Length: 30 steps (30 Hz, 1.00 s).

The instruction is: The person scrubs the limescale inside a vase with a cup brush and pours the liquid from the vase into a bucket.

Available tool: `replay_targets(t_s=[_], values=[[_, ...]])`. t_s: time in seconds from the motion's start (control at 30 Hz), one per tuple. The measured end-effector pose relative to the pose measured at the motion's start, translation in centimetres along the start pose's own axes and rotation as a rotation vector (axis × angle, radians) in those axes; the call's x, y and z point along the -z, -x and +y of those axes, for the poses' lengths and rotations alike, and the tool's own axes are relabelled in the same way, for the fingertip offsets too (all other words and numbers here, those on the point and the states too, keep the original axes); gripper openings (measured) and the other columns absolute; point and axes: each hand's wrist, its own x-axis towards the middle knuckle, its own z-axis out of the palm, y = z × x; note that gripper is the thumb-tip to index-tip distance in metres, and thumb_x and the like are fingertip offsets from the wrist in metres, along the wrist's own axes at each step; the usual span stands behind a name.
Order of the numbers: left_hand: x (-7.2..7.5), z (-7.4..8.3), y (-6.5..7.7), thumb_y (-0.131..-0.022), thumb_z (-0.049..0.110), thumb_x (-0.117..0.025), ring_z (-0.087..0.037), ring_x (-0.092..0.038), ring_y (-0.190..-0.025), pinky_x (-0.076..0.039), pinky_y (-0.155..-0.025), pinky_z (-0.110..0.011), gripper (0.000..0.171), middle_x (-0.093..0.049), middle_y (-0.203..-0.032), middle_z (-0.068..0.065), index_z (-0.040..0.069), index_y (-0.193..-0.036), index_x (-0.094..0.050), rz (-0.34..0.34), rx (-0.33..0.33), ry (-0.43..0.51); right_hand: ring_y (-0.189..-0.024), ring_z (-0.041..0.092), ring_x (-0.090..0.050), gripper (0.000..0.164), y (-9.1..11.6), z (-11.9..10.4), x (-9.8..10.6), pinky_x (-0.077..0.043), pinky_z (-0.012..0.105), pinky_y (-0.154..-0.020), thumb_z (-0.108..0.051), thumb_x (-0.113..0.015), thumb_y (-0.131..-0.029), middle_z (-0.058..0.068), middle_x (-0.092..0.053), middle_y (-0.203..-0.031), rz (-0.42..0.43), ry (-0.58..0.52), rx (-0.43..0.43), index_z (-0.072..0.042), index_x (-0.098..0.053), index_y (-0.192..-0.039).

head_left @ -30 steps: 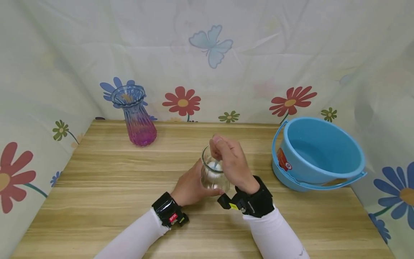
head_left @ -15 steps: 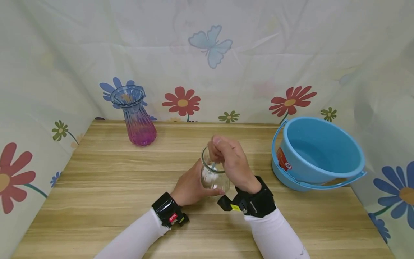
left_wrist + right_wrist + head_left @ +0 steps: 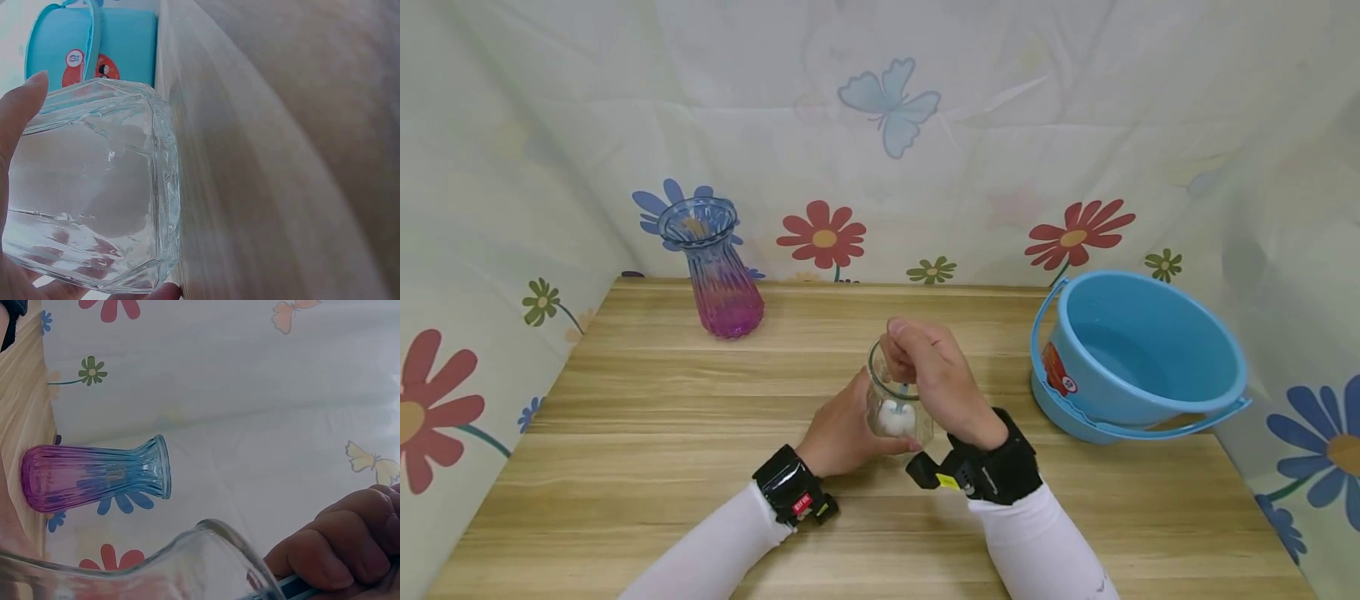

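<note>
A clear glass vase (image 3: 917,429) stands on the wooden table, and my left hand (image 3: 838,429) grips its side low down. In the left wrist view, thumb and fingers wrap round the faceted glass (image 3: 94,119). Above the mouth, my right hand (image 3: 936,367) grips the blue handle (image 3: 297,586) of a bottle brush, fingers curled round it. The brush's white, sponge-like head (image 3: 897,419) is inside the vase, near the bottom. Most of the handle is hidden by the right hand.
A ribbed blue-to-pink glass vase (image 3: 730,292) stands at the back left of the table (image 3: 625,417). On the right is a blue bucket (image 3: 1075,392) with its handle down. A flowered curtain (image 3: 970,183) closes off the back and sides.
The white brush head has gone from just below the vase's mouth, through a blur, down to near its bottom. My right hand has shifted slightly down; the left hand keeps its place.
</note>
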Motion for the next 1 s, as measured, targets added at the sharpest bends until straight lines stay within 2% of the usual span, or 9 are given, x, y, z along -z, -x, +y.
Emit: replay_targets(t_s=[0.2,0.33,0.5,0.77,1.0], values=[[0.0,0.05,0.07,-0.058,0.077,-0.074,-0.008,-0.047,-0.113,-0.05,-0.089,-0.047,0.112,-0.047,-0.136,0.01,0.046,-0.146,-0.012,-0.002,0.013,-0.016,-0.051,0.022,-0.026,0.045,0.06,-0.04,0.27,-0.022,0.028,-0.05,-0.02,-0.03,-0.104,0.006,-0.025,-0.059,0.05,0.061,-0.016,-0.003,-0.035,-0.063],[0.05,0.11,0.14,-0.058,0.078,-0.073,-0.01,-0.046,-0.116,-0.05,-0.089,-0.05,0.114,-0.046,-0.139,0.008,0.046,-0.147,-0.009,0.0,0.026,-0.027,-0.051,0.022,-0.025,0.045,0.01,0.11,0.3,-0.021,0.029,-0.05,-0.02,-0.031,-0.104,0.006,-0.025,-0.059,0.079,0.076,-0.007,-0.003,-0.034,-0.063],[0.04,0.11,0.14,-0.058,0.078,-0.074,-0.009,-0.047,-0.115,-0.05,-0.088,-0.05,0.116,-0.047,-0.138,0.007,0.04,-0.15,-0.013,0.008,0.025,-0.029,-0.052,0.022,-0.024,0.044,-0.1,0.45,0.23,-0.021,0.028,-0.051,-0.019,-0.031,-0.104,0.006,-0.024,-0.06,0.101,0.081,0.018,-0.002,-0.033,-0.064],[0.06,0.12,0.19,-0.057,0.082,-0.07,-0.009,-0.047,-0.115,-0.05,-0.089,-0.05,0.117,-0.048,-0.137,0.007,0.038,-0.15,-0.014,0.003,0.028,-0.022,-0.054,0.023,-0.026,0.043,-0.19,0.57,0.18,-0.024,0.029,-0.055,-0.019,-0.031,-0.104,0.007,-0.025,-0.061,0.086,0.08,0.023,-0.001,-0.032,-0.065],[0.03,0.1,0.13,-0.056,0.079,-0.073,-0.007,-0.051,-0.102,-0.052,-0.078,-0.04,0.113,-0.052,-0.128,0.009,0.042,-0.147,-0.016,0.011,0.02,-0.02,-0.053,0.022,-0.027,0.043,-0.2,0.28,0.16,-0.023,0.032,-0.052,-0.019,-0.028,-0.105,0.006,-0.026,-0.06,0.043,-0.007,0.029,-0.004,-0.03,-0.065]])
